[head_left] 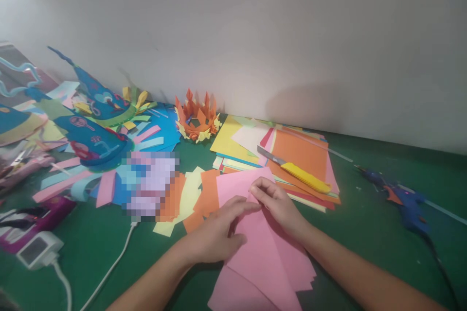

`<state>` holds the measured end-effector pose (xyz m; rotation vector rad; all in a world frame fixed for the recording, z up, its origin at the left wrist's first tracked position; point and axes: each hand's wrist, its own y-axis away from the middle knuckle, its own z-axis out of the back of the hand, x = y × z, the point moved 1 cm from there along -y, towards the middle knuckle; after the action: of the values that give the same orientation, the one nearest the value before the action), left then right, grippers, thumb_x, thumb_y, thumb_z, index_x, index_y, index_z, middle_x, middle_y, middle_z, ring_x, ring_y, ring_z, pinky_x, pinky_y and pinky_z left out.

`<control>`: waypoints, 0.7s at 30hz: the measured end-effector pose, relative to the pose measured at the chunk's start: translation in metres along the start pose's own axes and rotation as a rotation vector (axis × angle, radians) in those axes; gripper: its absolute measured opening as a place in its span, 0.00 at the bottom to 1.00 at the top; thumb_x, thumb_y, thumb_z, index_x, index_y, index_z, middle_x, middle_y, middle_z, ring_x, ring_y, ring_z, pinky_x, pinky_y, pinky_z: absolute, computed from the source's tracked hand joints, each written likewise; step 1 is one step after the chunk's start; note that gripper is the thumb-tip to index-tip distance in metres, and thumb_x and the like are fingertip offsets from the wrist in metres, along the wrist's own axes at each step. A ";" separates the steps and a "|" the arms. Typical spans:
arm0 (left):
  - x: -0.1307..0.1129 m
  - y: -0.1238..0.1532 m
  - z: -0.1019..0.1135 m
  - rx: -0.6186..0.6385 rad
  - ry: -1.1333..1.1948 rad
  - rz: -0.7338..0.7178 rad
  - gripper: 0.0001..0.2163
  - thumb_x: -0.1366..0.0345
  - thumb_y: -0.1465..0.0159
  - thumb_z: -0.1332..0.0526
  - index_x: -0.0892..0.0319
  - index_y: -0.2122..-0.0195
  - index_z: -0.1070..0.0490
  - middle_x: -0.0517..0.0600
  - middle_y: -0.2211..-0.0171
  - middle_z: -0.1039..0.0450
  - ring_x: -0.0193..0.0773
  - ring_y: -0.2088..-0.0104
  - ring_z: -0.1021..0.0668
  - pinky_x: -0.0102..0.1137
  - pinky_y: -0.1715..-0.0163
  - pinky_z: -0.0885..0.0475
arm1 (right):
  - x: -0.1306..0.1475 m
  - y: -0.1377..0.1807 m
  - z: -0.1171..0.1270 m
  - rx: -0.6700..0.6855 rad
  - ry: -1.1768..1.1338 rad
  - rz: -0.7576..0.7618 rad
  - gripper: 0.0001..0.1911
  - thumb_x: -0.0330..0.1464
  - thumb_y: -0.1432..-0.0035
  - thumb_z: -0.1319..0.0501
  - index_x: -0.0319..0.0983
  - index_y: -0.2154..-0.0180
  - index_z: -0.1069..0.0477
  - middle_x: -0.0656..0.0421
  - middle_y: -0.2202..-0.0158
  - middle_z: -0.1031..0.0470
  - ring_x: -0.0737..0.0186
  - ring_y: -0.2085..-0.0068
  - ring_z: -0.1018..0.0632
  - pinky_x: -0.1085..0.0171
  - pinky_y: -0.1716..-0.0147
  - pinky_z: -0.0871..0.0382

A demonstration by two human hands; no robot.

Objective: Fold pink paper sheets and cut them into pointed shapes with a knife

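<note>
A pink sheet of paper with a slanting fold lies in front of me, with more pink paper layered beneath it. My right hand pinches the fold near the upper part of the sheet, thumb against bent fingers. Across the sheet's left side rests my left hand, its fingers stretched toward the right fingertips and its thumb spread apart on the paper. The fingertips of both hands come close together at the fold. Just behind them, a yellow-handled utility knife lies on a stack of coloured paper.
Orange and yellow paper scraps lie left of my hands. An orange paper crown stands by the wall. Decorated blue cone hats crowd the left, near a power strip and white cables. A blue glue gun lies right.
</note>
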<state>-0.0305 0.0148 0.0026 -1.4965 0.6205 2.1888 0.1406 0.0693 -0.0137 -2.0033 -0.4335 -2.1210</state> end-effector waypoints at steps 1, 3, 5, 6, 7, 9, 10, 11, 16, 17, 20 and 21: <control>0.000 0.000 0.000 0.003 -0.002 0.010 0.32 0.79 0.46 0.46 0.46 0.41 0.41 0.49 0.47 0.38 0.34 0.63 0.31 0.31 0.62 0.33 | 0.000 0.000 -0.001 -0.012 0.006 0.002 0.15 0.43 0.43 0.42 0.40 0.75 0.37 0.64 0.75 0.39 0.66 0.72 0.37 0.65 0.70 0.41; 0.000 0.001 0.001 0.007 -0.003 0.033 0.30 0.78 0.45 0.45 0.46 0.42 0.39 0.49 0.46 0.38 0.35 0.62 0.30 0.31 0.61 0.33 | 0.000 0.000 -0.002 -0.032 0.016 0.013 0.15 0.43 0.42 0.42 0.40 0.75 0.37 0.63 0.75 0.39 0.65 0.71 0.36 0.65 0.69 0.40; 0.001 0.001 0.001 0.007 0.003 0.037 0.31 0.78 0.45 0.46 0.46 0.41 0.40 0.49 0.46 0.38 0.35 0.62 0.30 0.32 0.61 0.33 | 0.001 0.000 -0.002 -0.031 0.019 0.022 0.15 0.43 0.42 0.42 0.40 0.74 0.36 0.63 0.74 0.37 0.64 0.70 0.35 0.65 0.67 0.39; 0.002 0.001 0.001 0.006 0.008 0.031 0.32 0.79 0.45 0.46 0.46 0.40 0.42 0.49 0.45 0.38 0.36 0.61 0.30 0.32 0.61 0.33 | 0.001 0.000 -0.002 -0.027 0.017 0.023 0.14 0.43 0.43 0.42 0.40 0.74 0.35 0.63 0.73 0.36 0.64 0.69 0.34 0.65 0.67 0.39; 0.003 0.001 0.000 0.005 0.013 0.025 0.34 0.79 0.46 0.46 0.45 0.39 0.43 0.49 0.45 0.38 0.36 0.61 0.30 0.32 0.61 0.33 | 0.001 -0.001 -0.002 -0.023 0.013 0.021 0.14 0.43 0.43 0.41 0.40 0.73 0.34 0.62 0.73 0.35 0.64 0.69 0.34 0.65 0.67 0.38; 0.004 0.001 0.000 0.004 0.020 0.018 0.36 0.80 0.47 0.46 0.45 0.38 0.46 0.50 0.45 0.39 0.37 0.59 0.29 0.32 0.61 0.32 | 0.001 -0.001 -0.002 -0.021 0.000 0.011 0.13 0.43 0.44 0.40 0.40 0.72 0.33 0.62 0.73 0.34 0.64 0.69 0.33 0.65 0.67 0.39; 0.004 0.001 0.001 0.004 0.020 0.018 0.36 0.80 0.47 0.46 0.45 0.38 0.46 0.50 0.45 0.39 0.37 0.58 0.29 0.32 0.61 0.32 | 0.002 -0.001 -0.002 -0.023 -0.012 0.003 0.13 0.43 0.45 0.39 0.40 0.72 0.32 0.62 0.73 0.34 0.64 0.69 0.33 0.65 0.68 0.39; 0.004 0.001 0.001 0.003 0.019 0.018 0.36 0.80 0.47 0.45 0.45 0.37 0.47 0.50 0.44 0.39 0.38 0.58 0.29 0.33 0.60 0.32 | 0.002 -0.001 -0.002 -0.026 -0.026 -0.007 0.13 0.43 0.46 0.38 0.40 0.72 0.32 0.62 0.73 0.34 0.65 0.70 0.33 0.65 0.68 0.39; 0.002 0.000 0.002 0.006 0.004 -0.008 0.37 0.80 0.47 0.46 0.46 0.37 0.47 0.51 0.40 0.43 0.40 0.53 0.30 0.35 0.55 0.32 | 0.004 0.001 -0.003 -0.044 -0.134 -0.047 0.14 0.41 0.48 0.36 0.39 0.75 0.33 0.64 0.76 0.37 0.67 0.73 0.37 0.66 0.71 0.42; 0.001 0.000 0.003 0.008 0.000 -0.014 0.37 0.80 0.47 0.46 0.46 0.37 0.47 0.51 0.40 0.43 0.40 0.53 0.30 0.35 0.55 0.32 | 0.004 0.001 -0.004 -0.043 -0.149 -0.046 0.14 0.41 0.48 0.36 0.39 0.76 0.34 0.64 0.76 0.38 0.68 0.73 0.37 0.66 0.71 0.43; 0.000 0.002 0.002 0.015 -0.008 -0.017 0.37 0.80 0.46 0.45 0.45 0.36 0.48 0.51 0.39 0.43 0.39 0.53 0.30 0.36 0.54 0.32 | 0.004 0.001 -0.004 -0.037 -0.184 -0.037 0.14 0.41 0.48 0.36 0.39 0.76 0.35 0.65 0.76 0.39 0.68 0.73 0.38 0.66 0.71 0.43; 0.000 0.002 0.002 0.018 -0.009 -0.014 0.37 0.80 0.46 0.45 0.45 0.36 0.48 0.50 0.39 0.43 0.39 0.54 0.30 0.36 0.54 0.32 | 0.003 0.001 -0.004 -0.035 -0.191 -0.040 0.15 0.41 0.48 0.36 0.39 0.77 0.35 0.65 0.76 0.39 0.68 0.73 0.39 0.66 0.72 0.44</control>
<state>-0.0326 0.0141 0.0035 -1.4765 0.6232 2.1733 0.1371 0.0673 -0.0108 -2.2451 -0.4727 -1.9795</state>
